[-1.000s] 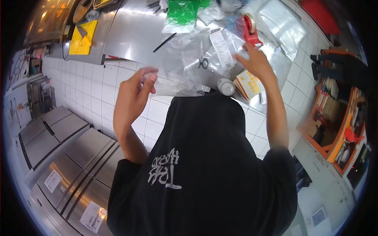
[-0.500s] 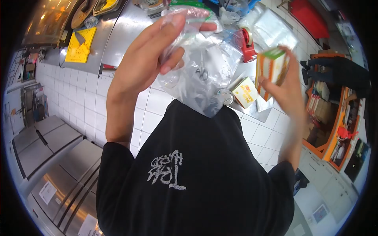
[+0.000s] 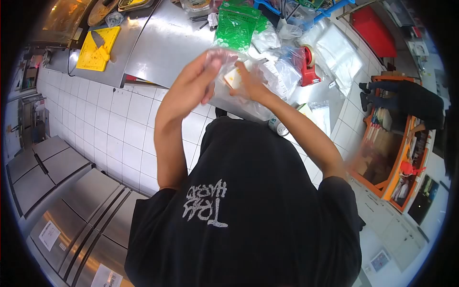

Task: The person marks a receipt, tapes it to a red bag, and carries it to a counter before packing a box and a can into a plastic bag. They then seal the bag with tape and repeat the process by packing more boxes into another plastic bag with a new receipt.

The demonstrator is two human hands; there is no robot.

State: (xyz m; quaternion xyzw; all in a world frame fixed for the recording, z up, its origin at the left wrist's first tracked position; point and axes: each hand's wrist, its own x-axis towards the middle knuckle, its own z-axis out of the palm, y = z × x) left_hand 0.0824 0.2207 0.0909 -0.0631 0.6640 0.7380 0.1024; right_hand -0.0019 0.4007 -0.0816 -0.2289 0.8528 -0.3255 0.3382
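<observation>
My left hand [image 3: 198, 79] pinches the edge of a clear plastic bag [image 3: 221, 57] above the front of the steel counter. Close beside it on the right, my right hand [image 3: 248, 86] grips a small white and orange carton [image 3: 233, 78] at the bag, partly behind the film. How far the carton is inside the bag is hard to tell. Below my right forearm stands a can [image 3: 278, 126], and a second light carton [image 3: 306, 112] is partly hidden by that arm.
Behind my hands lie a green packet [image 3: 236, 24] and a red tape dispenser [image 3: 309, 67]. Clear plastic bags [image 3: 337, 52] lie at the right. A knife [image 3: 98, 40] rests on a yellow cutting board [image 3: 88, 53] at the left. Another person [image 3: 418, 98] stands at the far right.
My right hand has moved left with the carton, from the right side of the counter to the plastic bag. My left hand has shifted slightly right and down, still holding the bag.
</observation>
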